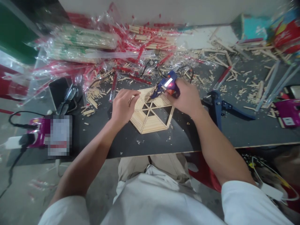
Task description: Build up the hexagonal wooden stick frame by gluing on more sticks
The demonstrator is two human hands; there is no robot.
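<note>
A flat, many-sided wooden stick panel [152, 124] lies on the dark table, built of thin sticks in wedge-shaped sections around crossing spokes. Some sections are filled with rows of sticks; dark gaps show at the centre and on the right side. At the panel's upper left edge my left hand [123, 104] is closed, thumb and index finger pinched on the rim. My right hand [187, 97] grips a blue hot glue gun [169, 82], its nozzle pointing down and left over the panel's upper part. The trigger is mostly hidden by my fingers.
Blue cutting pliers [215, 107] lie right of my right hand. Plastic-wrapped stick bundles [82, 42] and scattered stick offcuts cover the back. Glasses [67, 97], a blurred-screen phone [59, 134] and a purple power strip [35, 132] with cords sit left. Another purple box [288, 112] is far right.
</note>
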